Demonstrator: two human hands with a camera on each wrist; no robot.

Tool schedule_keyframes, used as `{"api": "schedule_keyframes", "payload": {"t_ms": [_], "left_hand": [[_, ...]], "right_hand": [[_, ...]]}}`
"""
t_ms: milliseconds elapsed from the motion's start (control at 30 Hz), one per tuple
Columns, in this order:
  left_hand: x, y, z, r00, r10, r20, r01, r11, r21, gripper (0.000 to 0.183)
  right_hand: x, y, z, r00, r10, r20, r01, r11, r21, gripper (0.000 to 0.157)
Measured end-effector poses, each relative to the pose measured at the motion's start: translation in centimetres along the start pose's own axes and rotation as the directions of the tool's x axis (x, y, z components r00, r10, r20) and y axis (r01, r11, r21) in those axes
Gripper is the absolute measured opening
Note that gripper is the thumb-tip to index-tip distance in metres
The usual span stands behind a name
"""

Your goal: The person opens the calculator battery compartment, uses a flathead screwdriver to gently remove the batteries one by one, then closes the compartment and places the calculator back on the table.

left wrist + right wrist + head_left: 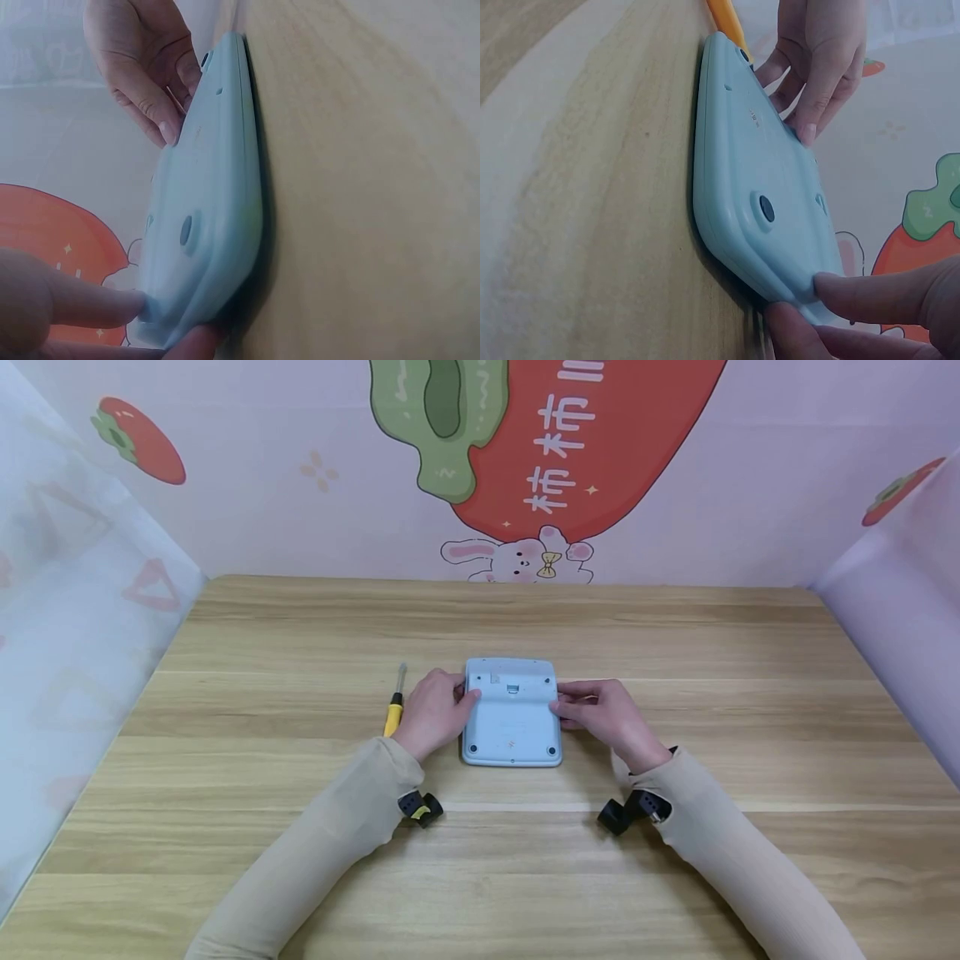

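Note:
A light blue calculator [512, 727] lies back side up on the wooden table, showing a small latch, screw holes and dark round feet. The left hand [435, 712] grips its left edge, thumb on the back face and fingers at the side. On the opposite edge, the right hand [606, 717] pinches the casing between thumb and fingers. Both wrist views show the calculator's near side [217, 195] close to the tabletop, with fingertips [791, 326] low against its edge. Its front face is hidden. Just left of the left hand lies a screwdriver [393, 714] with a yellow handle, partly covered by that hand.
The wooden tabletop [712, 693] extends around the calculator on all sides. A printed cloth backdrop [300, 527] rises behind the table's far edge, and similar cloth hangs at the left and right. A small black camera sits on each wrist.

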State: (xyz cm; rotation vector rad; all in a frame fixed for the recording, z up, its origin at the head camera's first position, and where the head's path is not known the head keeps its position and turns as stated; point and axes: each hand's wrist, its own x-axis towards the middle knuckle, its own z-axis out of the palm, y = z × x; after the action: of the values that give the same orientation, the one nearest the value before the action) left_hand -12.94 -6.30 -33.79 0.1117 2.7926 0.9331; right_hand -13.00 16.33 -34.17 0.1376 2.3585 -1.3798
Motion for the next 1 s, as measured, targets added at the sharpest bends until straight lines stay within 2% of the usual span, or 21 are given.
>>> {"api": "schedule_keyframes", "payload": {"t_ms": [700, 1000], "left_hand": [[0.19, 0.0, 0.0, 1.0, -0.005, 0.027, 0.006, 0.999, -0.035, 0.026], [-0.24, 0.18, -0.11, 0.998, -0.02, 0.051, 0.02, 1.0, 0.001, 0.047]], "right_hand": [[0.15, 0.1, 0.18, 1.0, 0.008, 0.0, -0.008, 1.0, -0.023, 0.045], [0.12, -0.19, 0.12, 1.0, 0.004, 0.017, -0.004, 0.999, -0.044, 0.044]]}}
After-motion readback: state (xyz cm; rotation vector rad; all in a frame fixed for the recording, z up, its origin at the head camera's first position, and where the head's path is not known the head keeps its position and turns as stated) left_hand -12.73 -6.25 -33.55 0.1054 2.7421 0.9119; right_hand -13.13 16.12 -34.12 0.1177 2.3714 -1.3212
